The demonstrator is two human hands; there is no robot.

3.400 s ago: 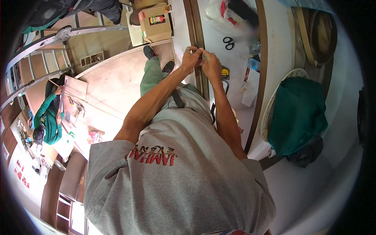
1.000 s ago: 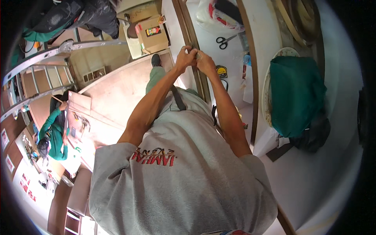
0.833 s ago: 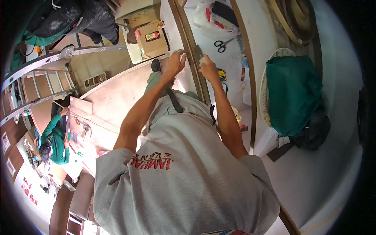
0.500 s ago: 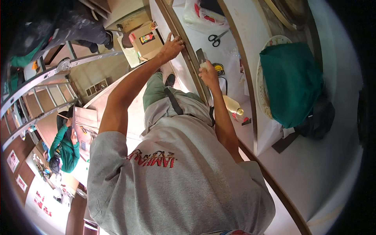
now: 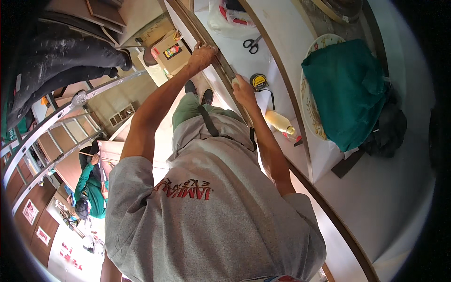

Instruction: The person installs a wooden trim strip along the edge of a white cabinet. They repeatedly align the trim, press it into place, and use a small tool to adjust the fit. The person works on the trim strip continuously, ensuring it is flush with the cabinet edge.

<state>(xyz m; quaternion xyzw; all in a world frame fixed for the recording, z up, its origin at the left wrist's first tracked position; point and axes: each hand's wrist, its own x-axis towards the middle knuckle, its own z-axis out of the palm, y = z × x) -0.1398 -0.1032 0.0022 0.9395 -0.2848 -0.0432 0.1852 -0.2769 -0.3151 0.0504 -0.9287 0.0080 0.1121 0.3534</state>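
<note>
My left hand [image 5: 202, 56] rests on the brown edge strip [image 5: 221, 69] of a white shelf unit, fingers a little apart and lying over the strip. Farther back along the same strip, my right hand [image 5: 244, 92] is closed around the pale handle of a putty knife [image 5: 235, 81]. Its blade lies close against the strip and is hard to make out. Just right of that hand, a yellow and black tape measure [image 5: 258, 81] sits on the white surface. Black-handled scissors [image 5: 252, 45] lie beyond it, and a bottle of pale yellow liquid [image 5: 279, 121] lies nearer me.
A green cloth [image 5: 345, 94] covers part of a patterned oval plate [image 5: 307, 105] on the right. A clear plastic bag [image 5: 225, 23] lies at the far end. On the left stand a metal ladder [image 5: 61, 113], a person in dark trousers [image 5: 70, 58] and a person in green [image 5: 96, 197]. A cardboard box [image 5: 171, 52] stands ahead.
My right hand has shifted slightly left, bringing the putty knife blade down along the strip. My left hand has moved slightly left, its fingers now lower on the strip. The view has shifted a little.
</note>
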